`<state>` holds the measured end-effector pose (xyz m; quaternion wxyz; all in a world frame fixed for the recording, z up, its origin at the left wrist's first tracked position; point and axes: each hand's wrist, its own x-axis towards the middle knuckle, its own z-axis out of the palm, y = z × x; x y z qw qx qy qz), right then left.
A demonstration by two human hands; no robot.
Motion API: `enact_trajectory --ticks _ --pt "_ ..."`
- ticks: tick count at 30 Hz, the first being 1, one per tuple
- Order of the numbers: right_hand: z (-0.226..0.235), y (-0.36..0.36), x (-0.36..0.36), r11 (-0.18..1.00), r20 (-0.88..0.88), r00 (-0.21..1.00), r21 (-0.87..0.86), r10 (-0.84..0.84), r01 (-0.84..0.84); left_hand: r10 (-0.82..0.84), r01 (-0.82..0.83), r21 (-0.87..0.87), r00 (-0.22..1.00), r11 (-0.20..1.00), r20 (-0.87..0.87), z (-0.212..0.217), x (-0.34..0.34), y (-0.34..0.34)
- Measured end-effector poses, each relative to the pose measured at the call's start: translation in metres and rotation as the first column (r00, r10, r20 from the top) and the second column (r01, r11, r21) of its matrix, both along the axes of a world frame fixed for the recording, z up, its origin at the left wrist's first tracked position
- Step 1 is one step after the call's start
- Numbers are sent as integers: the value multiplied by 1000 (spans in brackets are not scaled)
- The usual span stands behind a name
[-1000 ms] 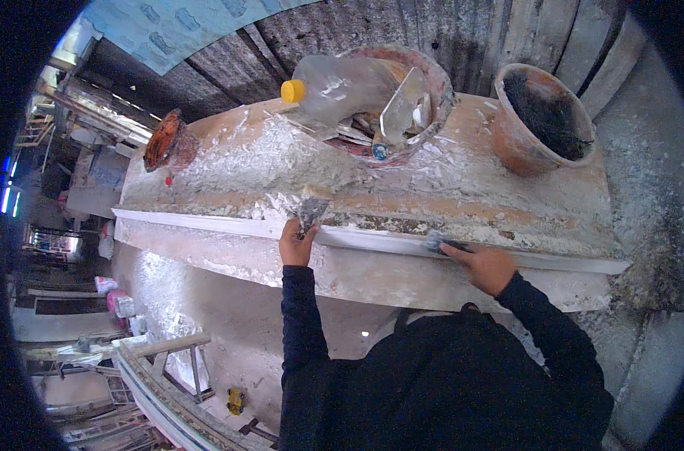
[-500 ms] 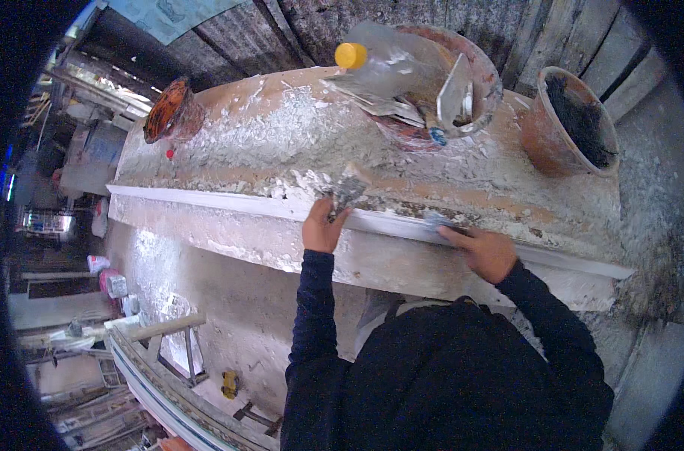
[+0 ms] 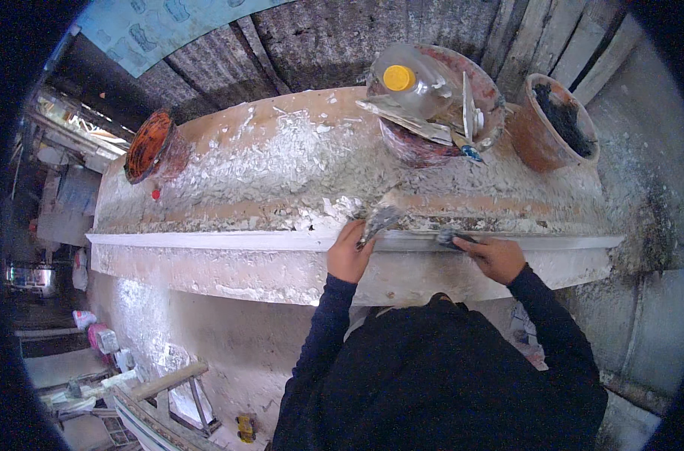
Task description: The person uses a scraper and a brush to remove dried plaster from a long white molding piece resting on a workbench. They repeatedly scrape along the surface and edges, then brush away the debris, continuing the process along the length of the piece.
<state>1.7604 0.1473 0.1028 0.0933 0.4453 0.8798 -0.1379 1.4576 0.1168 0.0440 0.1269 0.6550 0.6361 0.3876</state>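
A long white plaster moulding (image 3: 229, 240) lies along the front edge of a plaster-caked workbench (image 3: 282, 165). My left hand (image 3: 347, 252) rests on the moulding and grips a plaster-smeared scraper (image 3: 378, 221), its blade pointing up toward the bench top. My right hand (image 3: 496, 257) presses a small dark tool (image 3: 451, 238) flat onto the moulding a little to the right. Both forearms are in dark sleeves and come up from the lower edge.
A reddish basin (image 3: 439, 113) holds a clear plastic bottle with a yellow cap (image 3: 397, 77) and flat blades. A brown pot (image 3: 556, 124) with dark contents stands at the right, an orange bowl (image 3: 150, 143) at the left. Corrugated sheeting is behind; wooden pieces lie on the floor below left.
My left hand has slid rightward along the moulding with the scraper, closing toward my right hand. The right hand has stayed on its small tool.
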Motion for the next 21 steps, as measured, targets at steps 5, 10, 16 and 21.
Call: enact_trajectory --ticks 5,10,16,21 --pt "-10 -6 -14 997 -101 995 69 -27 34 190 -207 14 918 978 348 -7 -46 -15" --pt "-6 -2 -58 1000 -172 985 -22 -24 20 437 -466 16 841 885 318 -52 -116 -19" --pt "6 -1 23 975 -67 982 -149 -179 167 457 -466 -124 721 876 522 -53 -182 -16" --pt "5 29 23 941 -226 966 -336 -128 46 479 -465 -128 810 876 337 -69 -210 -16"
